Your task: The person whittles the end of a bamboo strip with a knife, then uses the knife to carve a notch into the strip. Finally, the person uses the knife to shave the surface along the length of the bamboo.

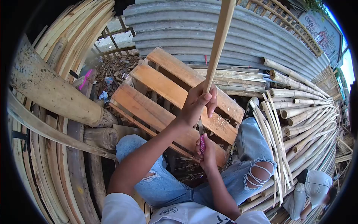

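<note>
My left hand [197, 104] is closed around a long, pale bamboo strip [220, 37], which rises steeply past the top of the view. Just below it, my right hand [206, 152] grips a knife by its purple patterned handle [202, 143]. The narrow blade [201, 127] points up toward the strip's lower end; whether it touches the strip is hidden by my left hand. Both hands are above a slatted wooden platform [160, 78] between my legs. Thin curled shavings [223, 123] lie on its right-hand slats.
Split bamboo strips [274, 138] lean beside my right knee, with stacked bamboo poles [298, 104] beyond. A thick bamboo pole [56, 86] and long slats [56, 160] crowd the left. Corrugated metal sheeting [175, 30] stands behind. Another person [313, 186] bends over at lower right.
</note>
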A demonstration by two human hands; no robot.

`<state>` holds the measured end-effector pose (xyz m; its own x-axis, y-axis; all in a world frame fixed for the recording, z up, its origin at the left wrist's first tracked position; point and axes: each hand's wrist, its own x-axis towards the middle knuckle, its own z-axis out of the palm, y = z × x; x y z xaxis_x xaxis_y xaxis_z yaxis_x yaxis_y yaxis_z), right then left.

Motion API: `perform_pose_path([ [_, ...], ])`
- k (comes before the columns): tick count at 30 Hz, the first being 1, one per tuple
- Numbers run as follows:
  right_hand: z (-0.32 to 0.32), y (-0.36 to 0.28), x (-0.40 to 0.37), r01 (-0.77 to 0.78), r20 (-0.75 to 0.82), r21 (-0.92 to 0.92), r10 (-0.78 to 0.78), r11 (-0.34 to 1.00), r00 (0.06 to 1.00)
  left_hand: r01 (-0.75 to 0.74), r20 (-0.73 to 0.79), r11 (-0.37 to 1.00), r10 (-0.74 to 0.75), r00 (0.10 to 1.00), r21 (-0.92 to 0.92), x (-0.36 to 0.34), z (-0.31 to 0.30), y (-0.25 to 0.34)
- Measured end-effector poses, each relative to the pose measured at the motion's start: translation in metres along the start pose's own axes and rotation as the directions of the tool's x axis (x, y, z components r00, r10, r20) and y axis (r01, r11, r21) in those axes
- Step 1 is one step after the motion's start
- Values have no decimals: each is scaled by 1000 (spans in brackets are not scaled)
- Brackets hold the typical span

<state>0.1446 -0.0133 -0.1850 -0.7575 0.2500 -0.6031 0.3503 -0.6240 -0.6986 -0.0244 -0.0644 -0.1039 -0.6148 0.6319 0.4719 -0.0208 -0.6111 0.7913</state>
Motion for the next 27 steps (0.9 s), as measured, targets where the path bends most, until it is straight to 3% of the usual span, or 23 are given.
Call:
perform_pose_path([
  [1,-1,3,3,-57,67,90,51,994,996,14,5,1000,-14,1000,-10,-3,-1,1],
  [2,-1,5,4,-119,137,179,95,977,986,-2,-82,1000,0,997,-21,-3,2,-1],
  [6,26,-22,-15,-178,121,83,167,981,979,14,-157,1000,-10,988,26,-1,6,7],
  [8,35,-42,-26,-176,268,112,141,978,953,-7,-169,1000,11,986,25,2,10,9],
  [9,34,-47,-26,-180,261,108,147,978,954,-26,-168,999,31,985,31,2,13,11],
  [11,33,-55,-25,-142,385,259,32,955,922,-4,-174,1000,9,985,28,3,18,17],
  [13,36,-49,-20,-120,378,260,13,958,926,-28,-122,999,31,992,25,4,23,18],
  [15,41,-30,-13,54,172,129,-76,990,982,2,-155,1000,-4,988,-17,0,22,6],
  [17,30,-2,3,53,123,106,-66,993,990,-31,-151,993,48,987,111,-4,18,-8],
  [19,20,15,16,-72,65,42,69,997,995,-35,-154,993,53,987,116,-6,15,-8],
  [21,19,13,20,-105,73,82,100,991,992,-65,-183,989,90,979,136,-5,12,-9],
  [24,37,-9,10,15,59,31,-17,999,998,-63,-212,993,82,974,95,-6,14,-6],
  [26,51,-22,0,169,157,44,-174,985,972,-72,-220,989,99,971,125,-5,16,-7],
  [27,51,-19,3,116,204,140,-144,983,968,-72,-211,985,104,972,154,-4,16,-7],
])
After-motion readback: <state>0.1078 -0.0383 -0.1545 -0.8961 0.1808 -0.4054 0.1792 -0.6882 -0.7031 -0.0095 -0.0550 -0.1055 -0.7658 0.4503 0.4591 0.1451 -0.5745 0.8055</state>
